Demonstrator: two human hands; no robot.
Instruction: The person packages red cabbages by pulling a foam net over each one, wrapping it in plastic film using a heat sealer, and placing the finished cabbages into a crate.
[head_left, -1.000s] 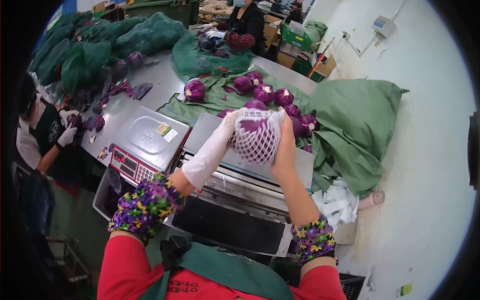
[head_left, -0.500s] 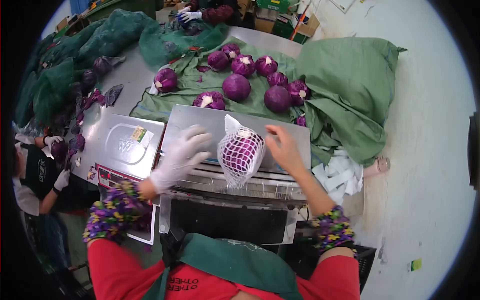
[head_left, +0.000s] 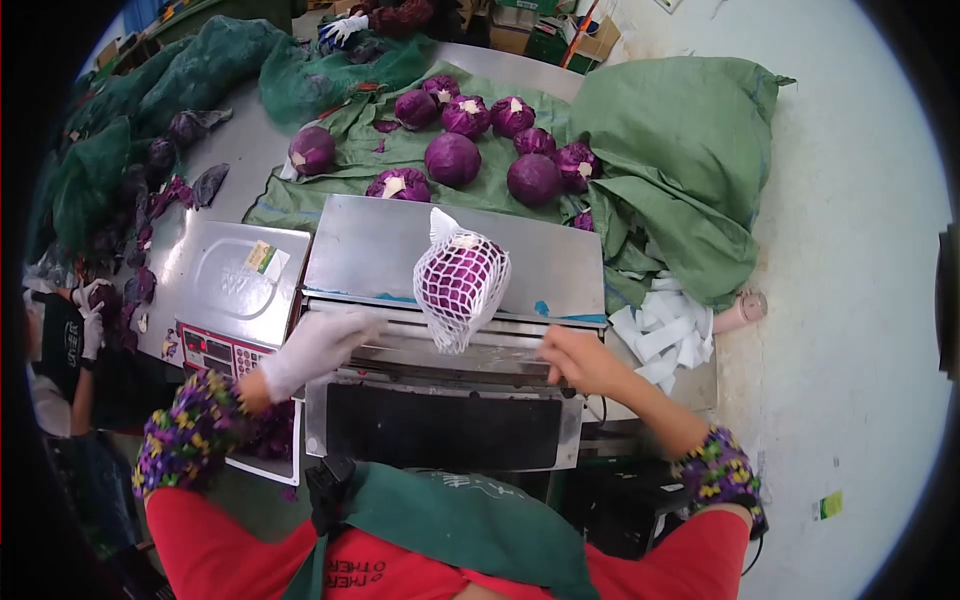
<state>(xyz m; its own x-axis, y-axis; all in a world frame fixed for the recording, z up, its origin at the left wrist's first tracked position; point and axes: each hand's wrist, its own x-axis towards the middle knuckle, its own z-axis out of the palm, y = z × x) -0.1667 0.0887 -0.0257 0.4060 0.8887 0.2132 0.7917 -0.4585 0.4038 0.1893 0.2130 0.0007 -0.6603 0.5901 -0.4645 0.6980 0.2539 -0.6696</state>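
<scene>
A purple cabbage (head_left: 462, 277) in a white foam net sits on the metal top (head_left: 360, 245) of a wrapping machine, between my hands. In a white glove, my left hand (head_left: 322, 350) is closed at the left of the machine's front rollers, slightly blurred. My bare right hand (head_left: 582, 360) pinches at the right end of the same rollers. Between the two hands, a faintly shiny strip of clear plastic film (head_left: 505, 347) stretches below the netted cabbage; its edges are hard to make out. Below lies the machine's dark front plate (head_left: 445, 425).
Several bare purple cabbages (head_left: 452, 160) lie on green sacking behind the machine, with a full green sack (head_left: 680, 140) at right. A scale (head_left: 235, 280) stands at left. White foam nets (head_left: 665, 330) lie by a pink roll (head_left: 740, 313). Co-workers' gloved hands (head_left: 92, 315) show at left and far back.
Both hands have come down from beside the netted cabbage to the front rollers and closed there. The netted cabbage stays on the metal top. The view has shifted slightly.
</scene>
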